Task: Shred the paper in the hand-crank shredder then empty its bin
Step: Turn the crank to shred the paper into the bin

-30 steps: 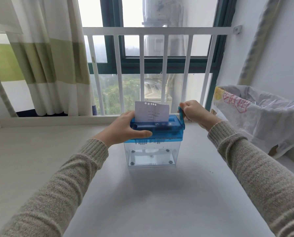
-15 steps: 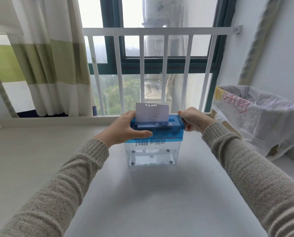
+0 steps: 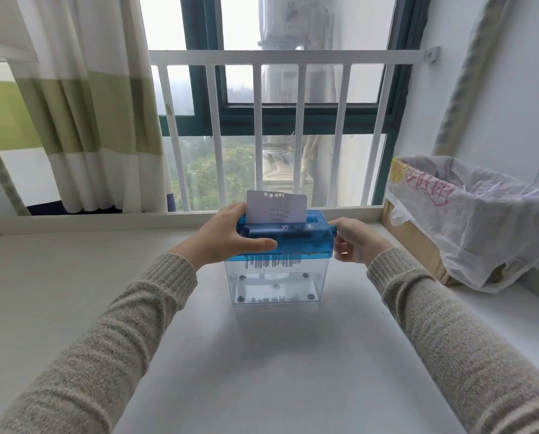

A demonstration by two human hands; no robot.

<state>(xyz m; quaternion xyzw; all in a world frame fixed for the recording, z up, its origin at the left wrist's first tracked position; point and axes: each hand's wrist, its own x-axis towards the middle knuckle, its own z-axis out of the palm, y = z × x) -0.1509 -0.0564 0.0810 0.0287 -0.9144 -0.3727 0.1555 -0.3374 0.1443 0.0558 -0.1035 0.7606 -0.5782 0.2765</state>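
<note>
The hand-crank shredder has a blue top and sits on a clear bin in the middle of the white sill. A white sheet of paper stands upright in its slot, its lower part inside. Thin strips hang below the cutters in the bin. My left hand grips the shredder's left end, thumb across the front. At the shredder's right side my right hand holds the crank, which is mostly hidden behind the fingers.
A cardboard box lined with a white plastic bag stands at the right against the wall. A white railing and the window lie behind the shredder. Striped curtains hang at the left.
My right hand has swung the crank from the top down to the shredder's lower right side. The paper has sunk lower into the slot, and more strips hang in the bin.
</note>
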